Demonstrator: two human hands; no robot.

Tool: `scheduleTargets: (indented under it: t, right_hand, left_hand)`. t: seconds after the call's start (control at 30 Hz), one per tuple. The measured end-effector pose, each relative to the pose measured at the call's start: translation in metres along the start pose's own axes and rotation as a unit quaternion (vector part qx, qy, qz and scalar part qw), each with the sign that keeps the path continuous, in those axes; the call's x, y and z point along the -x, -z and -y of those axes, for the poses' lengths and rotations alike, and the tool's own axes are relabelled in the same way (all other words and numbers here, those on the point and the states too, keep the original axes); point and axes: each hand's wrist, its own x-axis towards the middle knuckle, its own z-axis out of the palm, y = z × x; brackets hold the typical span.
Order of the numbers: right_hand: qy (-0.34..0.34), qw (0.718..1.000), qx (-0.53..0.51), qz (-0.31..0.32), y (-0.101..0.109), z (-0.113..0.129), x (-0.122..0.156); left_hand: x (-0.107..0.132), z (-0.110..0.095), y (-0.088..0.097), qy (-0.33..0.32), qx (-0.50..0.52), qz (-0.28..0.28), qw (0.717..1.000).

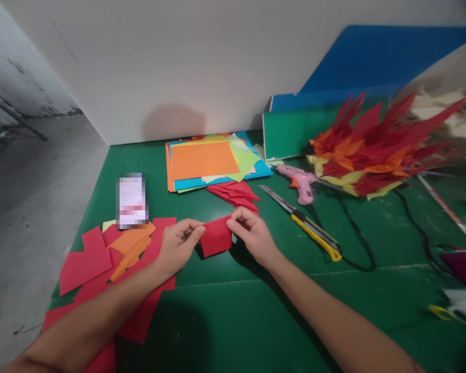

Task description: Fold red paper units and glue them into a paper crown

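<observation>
A small folded red paper [216,237] is held just above the green table [256,311] between both hands. My left hand [177,245] pinches its left edge with thumb and fingers closed. My right hand [250,232] pinches its upper right corner, fingers curled. Behind my right hand lies a pile of folded red paper pieces [235,195]. Loose red and orange paper squares [112,259] lie under and beside my left forearm.
A stack of coloured paper sheets [207,160] lies at the back. A pink glue gun [299,181] with a black cord, a yellow utility knife [306,223] and a red-orange paper flower arrangement [368,150] are to the right. A phone [131,201] lies at the left.
</observation>
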Motion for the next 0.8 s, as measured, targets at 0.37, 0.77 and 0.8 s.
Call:
scheduleTargets:
  t: [0.37, 0.77, 0.8]
  right_hand:
    - [0.003, 0.985, 0.104, 0.14, -0.012, 0.001, 0.009]
    - [-0.05, 0.989, 0.063, 0.126, 0.005, 0.001, 0.001]
    - [-0.051, 0.989, 0.059, 0.127, 0.007, 0.001, 0.001]
  left_hand:
    - [-0.005, -0.003, 0.001, 0.048, 0.025, 0.136, 0.989]
    - [-0.014, -0.006, 0.005, 0.086, 0.087, -0.039, 0.992]
    - [-0.015, -0.007, 0.005, 0.1, 0.097, -0.039, 0.989]
